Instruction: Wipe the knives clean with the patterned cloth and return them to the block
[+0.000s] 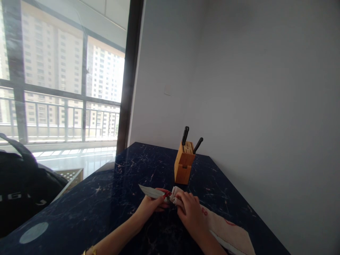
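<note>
My left hand point(153, 204) is closed around a knife, near the back end of its broad blade point(150, 191). The blade's tip points away to the left. My right hand point(189, 207) is closed on a bunched pale towel point(230, 230) with red marks, pressed up against the knife beside my left fingertips. The towel's long end hangs out under my right forearm and lies over the table. The knife's handle is mostly hidden by my hands and the cloth. Just beyond them stands a wooden knife block point(182, 166).
Two black-handled knives point(185, 135) stick up from the block. The dark blue marbled table point(148, 163) runs along a grey wall point(265, 106). A pale round patch point(33, 232) is on its near left. A black bag point(23, 187) sits left of the table, before tall windows.
</note>
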Motion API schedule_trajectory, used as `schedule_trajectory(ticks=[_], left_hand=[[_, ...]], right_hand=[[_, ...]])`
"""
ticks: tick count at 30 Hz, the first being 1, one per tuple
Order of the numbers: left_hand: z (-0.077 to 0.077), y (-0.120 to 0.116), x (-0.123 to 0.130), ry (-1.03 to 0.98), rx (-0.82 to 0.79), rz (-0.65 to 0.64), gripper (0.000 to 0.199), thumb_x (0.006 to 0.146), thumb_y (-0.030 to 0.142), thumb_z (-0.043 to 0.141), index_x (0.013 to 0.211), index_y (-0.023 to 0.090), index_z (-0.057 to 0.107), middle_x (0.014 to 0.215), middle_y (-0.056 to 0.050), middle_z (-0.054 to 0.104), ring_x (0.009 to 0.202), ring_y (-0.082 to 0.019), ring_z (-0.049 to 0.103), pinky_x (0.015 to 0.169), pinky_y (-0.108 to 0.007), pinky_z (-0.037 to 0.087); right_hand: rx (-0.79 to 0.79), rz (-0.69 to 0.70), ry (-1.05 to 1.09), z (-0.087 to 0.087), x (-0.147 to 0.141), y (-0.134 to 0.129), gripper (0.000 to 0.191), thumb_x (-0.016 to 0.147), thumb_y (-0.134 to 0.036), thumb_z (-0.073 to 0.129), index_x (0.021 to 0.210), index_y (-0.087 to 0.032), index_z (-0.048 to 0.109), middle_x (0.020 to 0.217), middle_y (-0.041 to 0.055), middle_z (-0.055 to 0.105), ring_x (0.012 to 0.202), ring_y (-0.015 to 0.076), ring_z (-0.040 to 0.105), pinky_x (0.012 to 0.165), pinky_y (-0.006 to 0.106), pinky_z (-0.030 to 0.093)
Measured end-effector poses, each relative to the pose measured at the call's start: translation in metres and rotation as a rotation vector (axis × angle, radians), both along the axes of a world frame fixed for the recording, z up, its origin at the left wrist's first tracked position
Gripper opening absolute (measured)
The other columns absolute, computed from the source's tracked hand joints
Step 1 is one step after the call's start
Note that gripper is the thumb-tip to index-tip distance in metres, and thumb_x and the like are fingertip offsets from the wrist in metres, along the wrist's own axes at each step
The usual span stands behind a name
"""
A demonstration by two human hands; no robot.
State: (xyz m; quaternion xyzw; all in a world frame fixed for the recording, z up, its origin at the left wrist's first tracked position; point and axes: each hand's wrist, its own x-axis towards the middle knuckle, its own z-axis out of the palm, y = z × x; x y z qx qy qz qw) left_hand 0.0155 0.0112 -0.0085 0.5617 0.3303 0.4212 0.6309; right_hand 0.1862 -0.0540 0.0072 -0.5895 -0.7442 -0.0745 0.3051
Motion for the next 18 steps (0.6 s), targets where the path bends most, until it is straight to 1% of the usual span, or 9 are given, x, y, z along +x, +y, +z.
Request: schedule_trajectory(ticks=[5,7,9,13,15,18], left_hand=[[0.005,-0.002,-0.001,0.005,-0.033,0.038,0.044,0.064,0.042,0.067,0.097,0.013,0.060,0.079,-0.008,0.069,0.066,-0.018,0.065,0.059,-0.025,0.050],[0.005,-0.002,-0.001,0.011,-0.039,0.059,0.043,0.064,0.041,0.067,0.097,0.013,0.060,0.078,-0.008,0.069,0.066,-0.018,0.065,0.058,-0.024,0.049],[0.004,-0.001,-0.001,0.009,-0.035,0.057,0.045,0.064,0.042,0.067,0.097,0.013,0.060,0.079,-0.008,0.069,0.067,-0.018,0.065,0.057,-0.024,0.049],[0.000,0.002,0.000,0.019,-0.008,0.016,0.050,0.061,0.046,0.068,0.099,0.014,0.059,0.080,-0.008,0.069,0.063,-0.017,0.064,0.052,-0.023,0.047],[-0.001,0.003,0.000,0.032,0.008,0.000,0.050,0.062,0.046,0.067,0.100,0.014,0.059,0.079,-0.008,0.068,0.059,-0.016,0.063,0.049,-0.022,0.046],[0.000,0.002,-0.001,0.038,0.022,-0.006,0.049,0.063,0.046,0.066,0.101,0.015,0.060,0.078,-0.007,0.068,0.054,-0.014,0.062,0.048,-0.021,0.045]], right_hand=[[-0.012,-0.192,0.021,-0.003,0.014,0.007,0.029,0.070,-0.012,0.045,0.095,-0.023,0.052,0.087,0.0005,0.059,0.084,0.0181,0.050,0.075,0.030,0.029],[-0.021,-0.232,0.029,-0.004,0.018,0.009,0.026,0.069,-0.012,0.044,0.092,-0.022,0.052,0.085,0.0007,0.060,0.083,0.0185,0.051,0.073,0.030,0.029],[-0.015,-0.215,0.031,-0.005,0.019,0.009,0.024,0.071,-0.012,0.044,0.091,-0.022,0.052,0.086,0.0014,0.059,0.083,0.0187,0.051,0.073,0.030,0.030],[0.022,-0.077,-0.003,-0.005,0.008,0.004,0.028,0.077,-0.012,0.040,0.100,-0.025,0.051,0.093,0.0021,0.059,0.088,0.0186,0.050,0.076,0.030,0.031],[0.030,-0.032,-0.035,-0.005,0.002,0.001,0.031,0.076,-0.011,0.042,0.102,-0.026,0.051,0.097,0.0011,0.058,0.090,0.0186,0.049,0.079,0.030,0.031],[0.013,-0.058,-0.053,-0.003,-0.001,0.000,0.035,0.071,-0.010,0.046,0.101,-0.027,0.052,0.097,0.0003,0.058,0.091,0.0191,0.048,0.079,0.030,0.030]])
